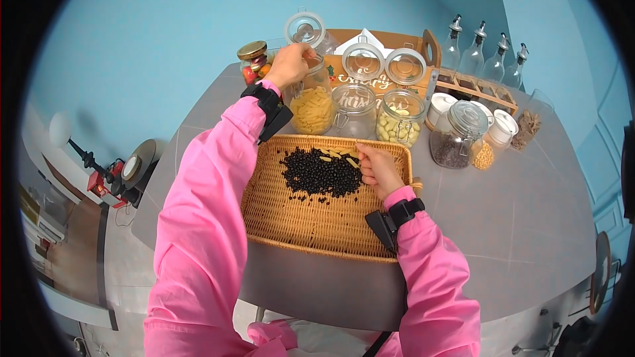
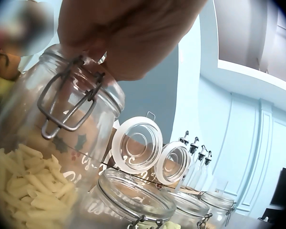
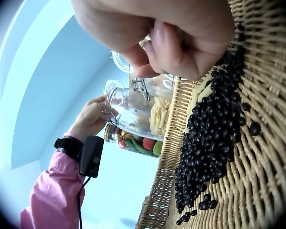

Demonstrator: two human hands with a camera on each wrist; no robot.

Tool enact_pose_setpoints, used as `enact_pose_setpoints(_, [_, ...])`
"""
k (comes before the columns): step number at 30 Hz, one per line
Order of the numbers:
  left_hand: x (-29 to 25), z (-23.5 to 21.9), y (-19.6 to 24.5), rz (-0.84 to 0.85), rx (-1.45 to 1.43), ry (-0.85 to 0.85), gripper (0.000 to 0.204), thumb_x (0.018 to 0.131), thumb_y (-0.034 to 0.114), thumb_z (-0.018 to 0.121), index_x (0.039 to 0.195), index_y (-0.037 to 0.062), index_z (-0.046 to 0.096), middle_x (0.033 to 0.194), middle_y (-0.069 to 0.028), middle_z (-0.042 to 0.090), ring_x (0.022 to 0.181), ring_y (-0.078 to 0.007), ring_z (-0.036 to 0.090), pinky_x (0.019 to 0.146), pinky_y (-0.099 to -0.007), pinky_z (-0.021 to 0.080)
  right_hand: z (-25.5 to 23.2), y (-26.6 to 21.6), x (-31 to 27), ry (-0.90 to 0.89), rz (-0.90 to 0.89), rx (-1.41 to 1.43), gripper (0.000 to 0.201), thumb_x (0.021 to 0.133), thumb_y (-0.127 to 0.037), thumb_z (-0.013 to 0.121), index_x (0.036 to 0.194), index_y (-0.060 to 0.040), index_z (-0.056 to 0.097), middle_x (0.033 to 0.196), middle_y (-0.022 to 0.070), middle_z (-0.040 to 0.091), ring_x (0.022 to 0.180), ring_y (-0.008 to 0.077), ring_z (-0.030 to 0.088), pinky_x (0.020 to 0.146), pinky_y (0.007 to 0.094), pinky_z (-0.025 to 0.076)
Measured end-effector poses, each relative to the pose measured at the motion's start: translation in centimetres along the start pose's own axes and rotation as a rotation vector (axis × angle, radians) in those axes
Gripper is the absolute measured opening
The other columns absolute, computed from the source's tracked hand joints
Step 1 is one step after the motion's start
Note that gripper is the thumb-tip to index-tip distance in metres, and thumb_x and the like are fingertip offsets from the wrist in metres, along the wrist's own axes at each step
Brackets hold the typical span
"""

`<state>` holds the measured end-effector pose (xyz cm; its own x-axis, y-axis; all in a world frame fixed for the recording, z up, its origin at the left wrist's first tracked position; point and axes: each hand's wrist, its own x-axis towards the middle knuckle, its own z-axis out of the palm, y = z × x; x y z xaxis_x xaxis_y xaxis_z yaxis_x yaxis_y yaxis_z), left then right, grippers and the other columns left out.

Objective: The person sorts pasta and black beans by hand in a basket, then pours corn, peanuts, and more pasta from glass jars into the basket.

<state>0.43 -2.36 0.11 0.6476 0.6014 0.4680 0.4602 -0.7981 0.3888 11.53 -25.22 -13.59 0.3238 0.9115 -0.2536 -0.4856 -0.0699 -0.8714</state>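
Observation:
At the mouth of a tall glass clip jar part-filled with penne, my left hand has its fingers bent over the rim. The left wrist view shows those fingertips dipping into the opening; I cannot tell whether they hold anything. My right hand is over the right half of a wicker basket, thumb and fingers curled together, with a small pale bit of penne showing between them. Beside it, several loose penne lie along the back of a heap of black beans.
Right of the penne jar stand an open glass jar and a jar of pale green pieces. A jar of vegetables is at the left. Further right are a closed dark-filled jar, white-lidded canisters and pourer bottles.

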Motion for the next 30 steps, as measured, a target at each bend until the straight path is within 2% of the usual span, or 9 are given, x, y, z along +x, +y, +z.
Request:
enact_pose_setpoints(2, [-0.5, 0.2, 0.4, -0.039, -0.021, 0.046, 0.026, 0.073, -0.003, 0.05, 0.094, 0.002, 0.064, 0.096, -0.0163, 0.065, 0.095, -0.0319, 0.061, 0.083, -0.0394, 0.047, 0.0, 0.0, 0.0, -0.029, -0.003, 0.017, 0.026, 0.09, -0.025, 0.058, 0.072, -0.0106, 0.047, 0.053, -0.009, 0.028, 0.041, 0.0029, 0.02, 0.035, 0.0202, 0.016])
enact_pose_setpoints(4, [-1.4, 0.7, 0.6, 0.085, -0.052, 0.298, 0.024, 0.075, -0.002, 0.05, 0.095, 0.0025, 0.064, 0.092, -0.0161, 0.065, 0.088, -0.0327, 0.062, 0.078, -0.0398, 0.048, -0.1, 0.1, 0.1, -0.053, 0.008, 0.027, 0.026, 0.09, -0.026, 0.058, 0.073, -0.0103, 0.047, 0.055, -0.008, 0.031, 0.042, 0.0035, 0.024, 0.036, 0.0199, 0.018])
enact_pose_setpoints(5, [-2.2, 0.8, 1.1, 0.083, -0.055, 0.298, 0.024, 0.075, -0.002, 0.05, 0.095, 0.0025, 0.064, 0.092, -0.0161, 0.065, 0.088, -0.0327, 0.062, 0.078, -0.0398, 0.048, -0.2, 0.1, 0.1, -0.076, 0.019, 0.036, 0.026, 0.091, -0.028, 0.057, 0.074, -0.0099, 0.048, 0.056, -0.007, 0.034, 0.043, 0.0041, 0.027, 0.037, 0.0197, 0.02])
enact_pose_setpoints(7, [-4.6, 0.8, 3.1, 0.254, -0.076, 0.463, 0.02, 0.084, -0.001, 0.05, 0.099, 0.0005, 0.062, 0.097, -0.0142, 0.064, 0.091, -0.022, 0.062, 0.078, -0.0323, 0.049, 0.3, -0.1, 0.0, -0.049, 0.034, 0.041, 0.027, 0.091, -0.031, 0.056, 0.076, -0.0097, 0.049, 0.058, -0.0061, 0.037, 0.046, 0.0051, 0.031, 0.039, 0.0196, 0.023])
enact_pose_setpoints(11, [-11.6, 3.6, 6.0, -0.019, -0.802, 0.029, 0.018, 0.09, 0.007, 0.048, 0.103, -0.0007, 0.058, 0.098, -0.0058, 0.063, 0.094, -0.0131, 0.058, 0.086, -0.027, 0.045, 0.6, -0.4, -0.1, -0.017, 0.045, 0.076, 0.035, 0.092, -0.041, 0.051, 0.079, -0.0095, 0.052, 0.061, -0.0043, 0.043, 0.052, 0.008, 0.04, 0.043, 0.0205, 0.029])
enact_pose_setpoints(14, [-15.7, 5.9, 6.2, -0.365, -1.174, -0.275, 0.032, 0.098, 0.026, 0.044, 0.114, -0.0004, 0.052, 0.109, -0.0088, 0.058, 0.104, -0.0178, 0.057, 0.096, -0.0303, 0.044, 0.0, -0.1, 0.6, 0.025, -0.001, 0.061, 0.039, 0.092, -0.045, 0.049, 0.079, -0.0096, 0.052, 0.061, -0.004, 0.044, 0.052, 0.0083, 0.04, 0.045, 0.0214, 0.031])
enact_pose_setpoints(17, [-17.0, 7.2, 5.5, -0.594, -1.43, -0.487, 0.043, 0.1, 0.032, 0.034, 0.119, -0.0052, 0.047, 0.112, -0.0152, 0.056, 0.105, -0.0232, 0.057, 0.098, -0.0331, 0.043, 0.1, 0.0, 0.5, 0.065, -0.056, 0.007, 0.039, 0.093, -0.046, 0.047, 0.079, -0.0094, 0.052, 0.063, -0.0031, 0.046, 0.055, 0.0085, 0.042, 0.047, 0.0223, 0.032])
enact_pose_setpoints(24, [-16.7, 7.9, 4.1, -0.709, -1.681, -0.693, 0.055, 0.099, 0.042, 0.03, 0.118, -0.0068, 0.046, 0.115, -0.0182, 0.055, 0.109, -0.028, 0.056, 0.099, -0.0367, 0.044, 0.8, 0.2, 0.6, 0.083, -0.13, -0.165, 0.043, 0.095, -0.047, 0.042, 0.085, -0.007, 0.055, 0.07, 0.0003, 0.051, 0.061, 0.01, 0.046, 0.055, 0.0232, 0.037])
enact_pose_setpoints(30, [-16.7, 7.5, 4.2, -0.738, -1.825, -0.652, 0.055, 0.1, 0.042, 0.027, 0.115, -0.0071, 0.047, 0.115, -0.0195, 0.055, 0.11, -0.0294, 0.055, 0.1, -0.0388, 0.043, 1.8, 0.8, 0.9, -0.033, -0.248, -0.19, 0.051, 0.096, -0.049, 0.039, 0.097, -0.0003, 0.057, 0.086, 0.0065, 0.056, 0.08, 0.0143, 0.053, 0.074, 0.0275, 0.045])
